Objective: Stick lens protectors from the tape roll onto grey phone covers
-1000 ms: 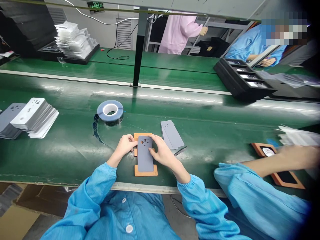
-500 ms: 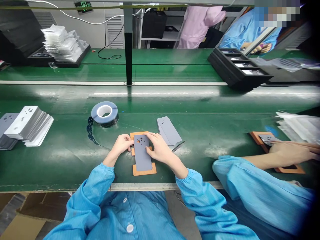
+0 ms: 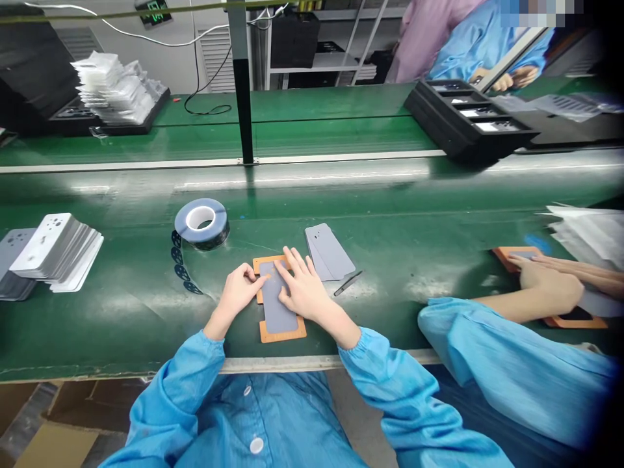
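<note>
A grey phone back panel [image 3: 279, 311] lies on an orange jig [image 3: 283, 335] in front of me. My right hand [image 3: 307, 292] rests over the panel's upper part, fingers outstretched and spread, covering its camera holes. At the upper left edge, my left hand [image 3: 237, 296] has curled fingers, with the thumb reaching onto the panel; whatever is between them is too small to make out. More grey panels [image 3: 331, 252] lie just beyond my right hand, with a dark slim tool [image 3: 348, 283] beside them.
A blue tape roll [image 3: 201, 223] with a strip of dark round stickers [image 3: 181, 266] stands at left. Farther left is a stack of panels [image 3: 58, 250]. On the right, a co-worker's hands [image 3: 550, 286] are over another orange jig [image 3: 578, 322]. A black tray [image 3: 468, 123] sits behind.
My right hand's fingers have straightened and spread across the panel's top. The left thumb has moved onto the panel. The co-worker's hands shifted, and the person in pink moved right.
</note>
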Demonstrator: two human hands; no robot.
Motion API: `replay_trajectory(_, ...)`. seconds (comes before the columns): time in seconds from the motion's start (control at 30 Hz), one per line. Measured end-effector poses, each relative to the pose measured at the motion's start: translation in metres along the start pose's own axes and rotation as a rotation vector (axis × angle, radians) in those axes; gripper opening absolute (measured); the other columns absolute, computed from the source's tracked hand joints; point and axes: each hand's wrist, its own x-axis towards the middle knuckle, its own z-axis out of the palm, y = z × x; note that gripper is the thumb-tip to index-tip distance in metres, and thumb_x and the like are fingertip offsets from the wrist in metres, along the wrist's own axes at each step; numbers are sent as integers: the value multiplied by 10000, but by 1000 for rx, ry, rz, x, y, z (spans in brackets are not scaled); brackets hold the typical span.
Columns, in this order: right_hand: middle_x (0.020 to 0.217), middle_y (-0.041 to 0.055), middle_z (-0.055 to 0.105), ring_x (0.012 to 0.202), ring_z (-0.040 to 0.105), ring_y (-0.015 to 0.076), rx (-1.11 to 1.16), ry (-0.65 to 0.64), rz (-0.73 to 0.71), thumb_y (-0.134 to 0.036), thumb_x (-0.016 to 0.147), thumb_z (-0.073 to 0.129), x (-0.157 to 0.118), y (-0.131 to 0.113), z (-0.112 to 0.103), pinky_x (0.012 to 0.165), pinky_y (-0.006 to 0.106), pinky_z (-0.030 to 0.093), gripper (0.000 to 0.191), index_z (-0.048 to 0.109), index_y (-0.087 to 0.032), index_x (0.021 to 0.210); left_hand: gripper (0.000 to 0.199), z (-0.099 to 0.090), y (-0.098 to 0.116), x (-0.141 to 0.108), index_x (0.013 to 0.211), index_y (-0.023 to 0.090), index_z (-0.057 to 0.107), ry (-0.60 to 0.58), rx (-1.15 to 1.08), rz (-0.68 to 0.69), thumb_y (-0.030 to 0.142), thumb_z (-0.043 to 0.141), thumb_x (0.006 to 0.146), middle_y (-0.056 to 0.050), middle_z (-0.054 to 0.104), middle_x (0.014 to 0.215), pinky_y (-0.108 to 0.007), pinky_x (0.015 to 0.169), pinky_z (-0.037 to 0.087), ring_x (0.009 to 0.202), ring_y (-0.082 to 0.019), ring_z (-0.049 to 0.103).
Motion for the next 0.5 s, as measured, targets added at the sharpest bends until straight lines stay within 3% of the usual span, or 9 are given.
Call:
replay_trajectory(0.07,1663,180,261,1544,225,331,-39,-29,-58,-161,920,436,-4,-5,8,1225,566,216,624,410,-61,1536,215,7,4,-9,964,173,615,133,214,188,369,636,877,-141,694,1100,-412,910,543,1046,-272,683)
replay_trajectory(0.13,1648,169,302,1535,262,299,-62,-45,-75,-120,931,382,-8,-9,16,1224,544,233,622,378,-39,1548,357,14,6,-20,1277,147,583,138,393,361,283,496,959,-193,533,1463,-482,1122,408,1403,-306,467)
replay_trajectory(0.17,1644,165,311,1532,272,296,-68,-45,-71,-117,933,377,-9,-10,19,1223,542,237,622,372,-38,1550,444,18,7,-25,1406,142,512,89,471,412,244,426,983,-183,447,1560,-502,1174,343,1487,-302,356)
replay_trajectory(0.27,1639,159,323,1524,295,296,-74,-27,-51,-125,939,381,-9,-11,25,1225,547,223,621,367,-47,1555,567,27,8,-35,1570,126,336,-40,659,434,205,306,1009,-138,332,1647,-533,1218,257,1551,-290,229)
replay_trajectory(0.5,1611,166,380,1504,337,302,-98,24,-56,-141,956,398,-16,-13,27,1239,575,157,602,381,-76,1555,594,29,8,-43,1609,119,244,-27,808,447,234,277,1027,-116,261,1667,-547,1226,237,1560,-296,201)
